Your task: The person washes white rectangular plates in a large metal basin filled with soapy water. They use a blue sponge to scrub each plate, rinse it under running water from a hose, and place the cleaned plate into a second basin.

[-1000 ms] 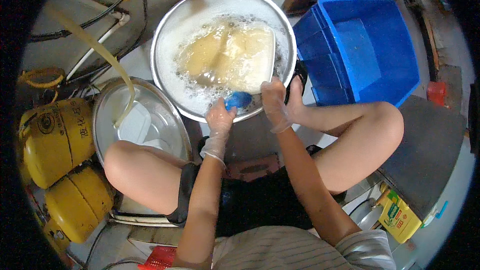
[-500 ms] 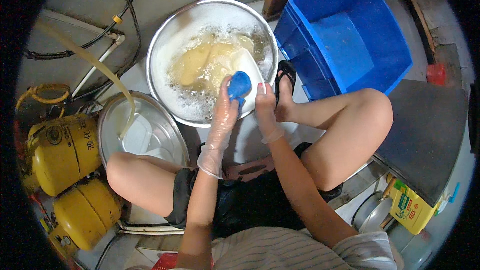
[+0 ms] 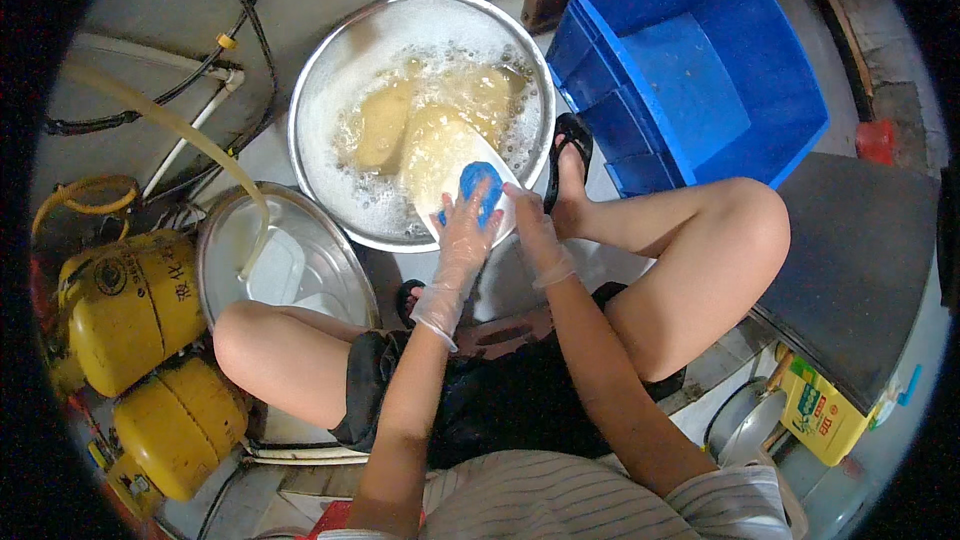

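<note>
A large round metal basin (image 3: 294,140) holds cloudy, foamy water with several pale plates or dishes (image 3: 383,125) under the surface. At its near side a white plate (image 3: 473,147) is tilted, its far part in the water. My left hand (image 3: 466,236), in a clear plastic glove, presses a blue scrubbing cloth (image 3: 482,188) against the plate's face, fingers spread over it. Also gloved, my right hand (image 3: 533,225) grips the plate's right edge, thumb on the upper side. The fingers underneath are hidden.
A smaller metal basin (image 3: 355,285) with white dishes and a hose (image 3: 205,145) stands at left, beside two yellow gas cylinders (image 3: 180,430). A deep blue bin (image 3: 690,80) is at the far right. My bent knees flank the work. A dark board (image 3: 850,260) lies to the right.
My left hand and the blue cloth have moved lower and flatter onto the plate. The plate has turned to show more of its face, and my right hand has shifted slightly nearer.
</note>
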Available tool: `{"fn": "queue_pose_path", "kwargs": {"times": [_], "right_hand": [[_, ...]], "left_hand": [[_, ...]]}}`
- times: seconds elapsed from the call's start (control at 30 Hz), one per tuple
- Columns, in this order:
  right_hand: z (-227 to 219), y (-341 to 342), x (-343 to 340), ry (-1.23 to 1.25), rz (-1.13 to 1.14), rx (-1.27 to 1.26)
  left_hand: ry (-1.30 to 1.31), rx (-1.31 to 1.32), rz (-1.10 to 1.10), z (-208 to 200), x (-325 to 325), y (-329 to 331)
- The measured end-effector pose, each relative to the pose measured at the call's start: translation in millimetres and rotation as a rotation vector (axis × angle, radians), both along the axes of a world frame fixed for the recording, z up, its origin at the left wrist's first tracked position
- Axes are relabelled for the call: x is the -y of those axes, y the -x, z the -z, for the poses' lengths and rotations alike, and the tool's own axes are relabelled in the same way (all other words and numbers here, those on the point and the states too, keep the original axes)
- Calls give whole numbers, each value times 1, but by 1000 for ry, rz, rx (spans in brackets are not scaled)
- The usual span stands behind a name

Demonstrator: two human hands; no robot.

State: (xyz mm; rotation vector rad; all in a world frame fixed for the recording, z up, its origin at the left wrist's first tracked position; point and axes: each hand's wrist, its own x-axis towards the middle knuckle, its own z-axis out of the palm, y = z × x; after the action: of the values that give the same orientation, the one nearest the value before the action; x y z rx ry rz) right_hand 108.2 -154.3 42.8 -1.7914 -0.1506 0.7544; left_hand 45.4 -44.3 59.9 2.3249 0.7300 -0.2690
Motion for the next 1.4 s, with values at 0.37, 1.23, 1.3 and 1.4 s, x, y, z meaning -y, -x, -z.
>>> {"fn": "queue_pose_path", "kwargs": {"times": [0.37,1.23,1.3,1.4], "right_hand": [[20,-11,14,-111,139,-202],[-47,-38,-17,35,312,-56],[-70,-44,-17,15,286,-141],[-58,-44,-10,48,285,-19]], "left_hand": [[-529,12,-94,76,-64,-24],[233,170,248,-16,-6,-11],[167,200,303,3,-8,-19],[3,239,367,14,-5,-32]]}}
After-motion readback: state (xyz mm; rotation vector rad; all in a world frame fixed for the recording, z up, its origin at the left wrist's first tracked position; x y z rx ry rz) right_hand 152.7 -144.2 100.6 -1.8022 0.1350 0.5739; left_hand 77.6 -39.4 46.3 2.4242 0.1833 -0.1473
